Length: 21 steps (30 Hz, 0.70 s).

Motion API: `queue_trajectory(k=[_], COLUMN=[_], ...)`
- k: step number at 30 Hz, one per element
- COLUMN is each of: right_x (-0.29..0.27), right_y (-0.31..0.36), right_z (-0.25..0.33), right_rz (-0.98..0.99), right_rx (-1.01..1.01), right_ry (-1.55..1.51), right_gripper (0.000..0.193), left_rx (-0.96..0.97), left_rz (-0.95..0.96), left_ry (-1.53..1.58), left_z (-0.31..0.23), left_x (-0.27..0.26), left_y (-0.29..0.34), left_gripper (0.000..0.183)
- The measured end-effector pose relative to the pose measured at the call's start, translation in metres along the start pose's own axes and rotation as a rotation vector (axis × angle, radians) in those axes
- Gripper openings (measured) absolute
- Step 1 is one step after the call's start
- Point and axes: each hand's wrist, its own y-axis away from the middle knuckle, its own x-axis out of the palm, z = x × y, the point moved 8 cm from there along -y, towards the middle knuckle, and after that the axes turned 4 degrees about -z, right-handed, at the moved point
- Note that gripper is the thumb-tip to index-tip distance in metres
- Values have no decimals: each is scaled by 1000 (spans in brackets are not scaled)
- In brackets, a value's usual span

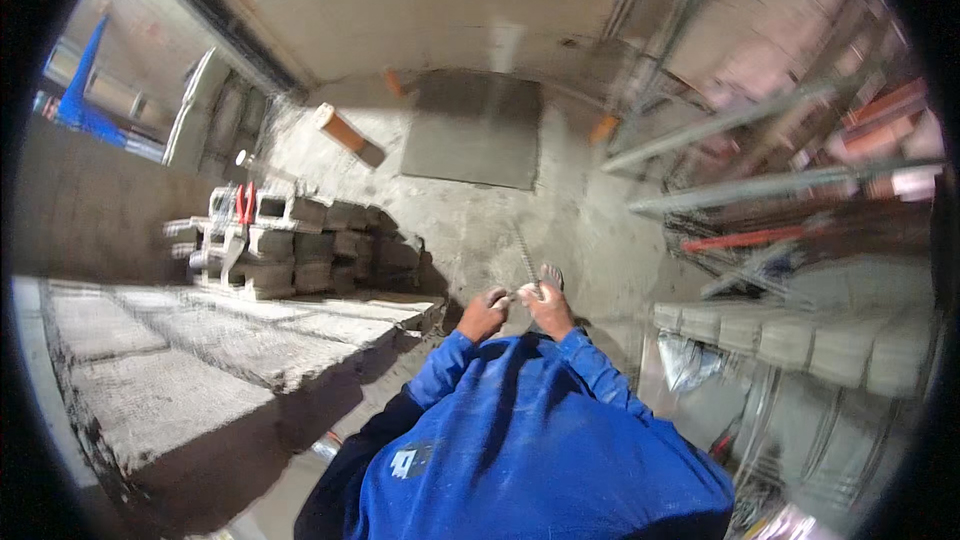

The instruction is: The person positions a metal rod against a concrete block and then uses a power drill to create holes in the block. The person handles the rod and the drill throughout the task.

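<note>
My two hands are close together in front of my blue top. My left hand (pixel 484 314) is closed, its fingertips pinched near the other hand; what they grip is too small to make out. My right hand (pixel 549 311) is closed around the near end of a thin ribbed rod (pixel 525 254). That rod slants forward and slightly left from the hand over the grey floor. A bare foot or shoe tip (pixel 552 275) shows just beyond my right hand. Motion smears the picture somewhat.
A rough block wall (pixel 190 350) runs along my left. Hollow blocks (pixel 270 250) are piled on it, with red-handled pliers (pixel 245 205) on top. An orange pipe (pixel 347 135) rises ahead beside a dark square patch (pixel 470 130). Metal scaffolding (pixel 735 195) and stacked blocks (pixel 790 340) stand right.
</note>
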Motion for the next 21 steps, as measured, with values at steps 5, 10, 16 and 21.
queue_trajectory(k=[5,10,16,21], right_x=[-101,-111,-62,0], right_y=[-64,-117,-188,-272], right_z=[1,27,96,161], right_rz=[124,203,235,236], right_rx=[11,-8,-186,-397], right_ry=[-28,-11,19,167], right_gripper=[24,16,15,15], left_rx=[-202,-315,-132,-275], left_rz=[-12,1,-348,-453], left_ry=[235,449,214,285], left_z=[-69,-91,-100,-64], left_x=[43,36,-61,-152], left_y=[-50,-88,-145,-192], left_gripper=[22,23,23,27])
